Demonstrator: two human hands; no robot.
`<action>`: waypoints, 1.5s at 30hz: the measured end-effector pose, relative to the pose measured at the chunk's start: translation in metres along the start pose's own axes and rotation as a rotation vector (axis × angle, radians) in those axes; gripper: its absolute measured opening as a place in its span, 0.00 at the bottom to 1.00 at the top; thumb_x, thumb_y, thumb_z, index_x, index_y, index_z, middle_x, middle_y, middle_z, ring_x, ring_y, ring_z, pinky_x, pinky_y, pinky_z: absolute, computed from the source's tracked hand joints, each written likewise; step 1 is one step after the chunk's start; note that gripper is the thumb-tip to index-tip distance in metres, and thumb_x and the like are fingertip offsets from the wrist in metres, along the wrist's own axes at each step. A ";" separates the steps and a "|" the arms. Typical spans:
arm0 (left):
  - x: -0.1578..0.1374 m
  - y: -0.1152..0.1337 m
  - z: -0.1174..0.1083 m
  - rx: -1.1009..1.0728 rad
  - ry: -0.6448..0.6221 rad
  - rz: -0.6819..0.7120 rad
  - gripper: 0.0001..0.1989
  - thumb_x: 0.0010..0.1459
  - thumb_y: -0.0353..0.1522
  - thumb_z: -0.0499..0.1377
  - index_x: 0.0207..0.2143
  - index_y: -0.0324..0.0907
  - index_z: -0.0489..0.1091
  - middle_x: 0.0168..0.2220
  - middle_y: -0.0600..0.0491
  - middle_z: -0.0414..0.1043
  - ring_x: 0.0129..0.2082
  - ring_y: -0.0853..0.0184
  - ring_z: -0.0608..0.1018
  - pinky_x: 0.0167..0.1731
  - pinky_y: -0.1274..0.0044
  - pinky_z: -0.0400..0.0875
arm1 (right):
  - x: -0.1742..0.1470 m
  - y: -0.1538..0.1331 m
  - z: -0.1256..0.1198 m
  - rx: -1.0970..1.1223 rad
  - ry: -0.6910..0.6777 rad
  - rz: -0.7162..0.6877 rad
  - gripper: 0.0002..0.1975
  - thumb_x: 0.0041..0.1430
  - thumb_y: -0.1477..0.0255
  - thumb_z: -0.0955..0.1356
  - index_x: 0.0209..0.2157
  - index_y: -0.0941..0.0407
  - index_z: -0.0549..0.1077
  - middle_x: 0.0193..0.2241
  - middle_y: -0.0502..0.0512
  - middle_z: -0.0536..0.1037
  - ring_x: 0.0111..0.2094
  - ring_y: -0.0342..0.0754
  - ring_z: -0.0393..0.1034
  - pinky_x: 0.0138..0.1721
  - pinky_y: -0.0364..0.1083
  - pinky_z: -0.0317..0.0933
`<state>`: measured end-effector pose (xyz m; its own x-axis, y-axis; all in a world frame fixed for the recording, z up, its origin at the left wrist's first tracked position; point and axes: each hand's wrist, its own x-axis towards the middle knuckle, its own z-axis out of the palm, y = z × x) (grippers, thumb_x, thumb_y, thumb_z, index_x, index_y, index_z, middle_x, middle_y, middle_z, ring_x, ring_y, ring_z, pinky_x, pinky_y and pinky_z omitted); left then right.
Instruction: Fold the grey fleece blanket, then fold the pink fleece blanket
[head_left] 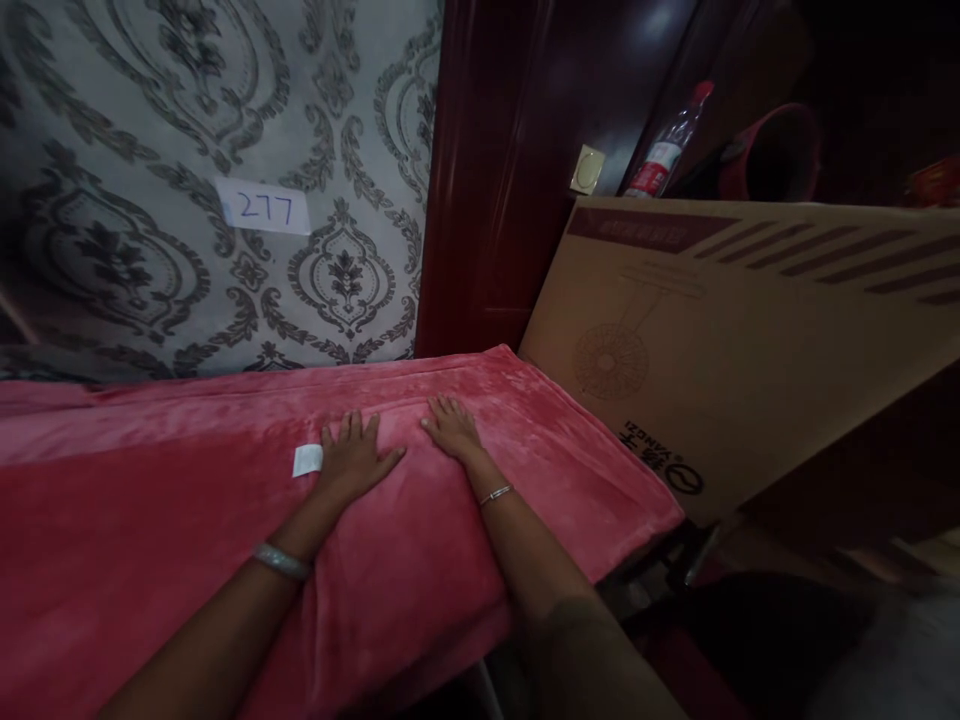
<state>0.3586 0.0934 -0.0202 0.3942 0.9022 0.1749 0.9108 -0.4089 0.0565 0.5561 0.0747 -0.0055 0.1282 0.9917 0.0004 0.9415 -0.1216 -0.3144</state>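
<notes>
A pink plush blanket (420,510) lies spread over a long flat surface, with soft folds running along its far side. My left hand (352,460) rests flat on it, fingers apart, beside a small white tag (307,460). A little to the right, my right hand (454,428) also lies palm down on the blanket, its fingers stretched toward the wall. Neither hand grips anything. A wide bangle is on my left wrist, and a thin one circles the right.
Patterned wallpaper (345,270) with a paper marked 277 (262,207) rises behind. A dark red door frame (480,200) stands beside it. At right leans a large cardboard box (735,340), with a red-capped bottle (667,150) behind its top edge.
</notes>
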 end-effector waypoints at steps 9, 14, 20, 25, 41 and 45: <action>-0.002 0.001 -0.005 -0.047 0.021 0.032 0.44 0.61 0.55 0.45 0.68 0.34 0.54 0.69 0.27 0.48 0.70 0.42 0.52 0.62 0.46 0.46 | -0.077 0.028 -0.018 -0.029 -0.016 0.189 0.34 0.70 0.51 0.55 0.71 0.51 0.49 0.72 0.62 0.45 0.71 0.62 0.41 0.66 0.66 0.43; 0.001 0.002 -0.005 -0.069 -0.009 0.028 0.45 0.60 0.56 0.45 0.69 0.35 0.50 0.70 0.28 0.45 0.70 0.42 0.50 0.63 0.46 0.42 | -0.119 0.045 0.004 -0.040 0.071 0.155 0.32 0.71 0.53 0.56 0.71 0.49 0.48 0.72 0.62 0.45 0.71 0.60 0.43 0.66 0.62 0.45; 0.000 0.001 -0.009 -0.077 -0.041 0.042 0.44 0.61 0.55 0.44 0.70 0.36 0.50 0.70 0.27 0.44 0.71 0.43 0.49 0.64 0.47 0.42 | -0.123 0.053 0.014 0.000 0.145 0.131 0.30 0.73 0.55 0.56 0.71 0.48 0.50 0.72 0.60 0.49 0.71 0.56 0.44 0.67 0.58 0.43; -0.003 0.000 -0.010 -0.089 -0.023 0.052 0.42 0.61 0.54 0.44 0.69 0.37 0.52 0.70 0.28 0.45 0.71 0.44 0.50 0.64 0.47 0.42 | -0.125 0.052 0.014 0.016 0.168 0.128 0.29 0.73 0.57 0.56 0.71 0.48 0.50 0.71 0.59 0.50 0.71 0.56 0.45 0.67 0.58 0.43; -0.113 0.005 -0.051 -0.091 -0.091 0.504 0.40 0.62 0.54 0.48 0.70 0.45 0.51 0.73 0.40 0.41 0.72 0.47 0.44 0.67 0.50 0.37 | -0.126 0.060 0.023 0.011 0.222 0.108 0.28 0.73 0.60 0.55 0.70 0.52 0.53 0.69 0.61 0.56 0.70 0.56 0.48 0.66 0.58 0.47; -0.165 -0.008 -0.025 -0.120 -0.106 0.455 0.40 0.60 0.56 0.51 0.69 0.47 0.54 0.72 0.37 0.40 0.72 0.42 0.45 0.64 0.45 0.45 | -0.125 0.065 0.030 0.016 0.234 0.095 0.28 0.73 0.60 0.54 0.70 0.53 0.53 0.69 0.61 0.56 0.70 0.56 0.48 0.66 0.59 0.47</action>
<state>0.2835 -0.0555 -0.0251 0.7652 0.6347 0.1076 0.6251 -0.7726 0.1113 0.5922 -0.0563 -0.0542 0.2866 0.9391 0.1896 0.9170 -0.2116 -0.3381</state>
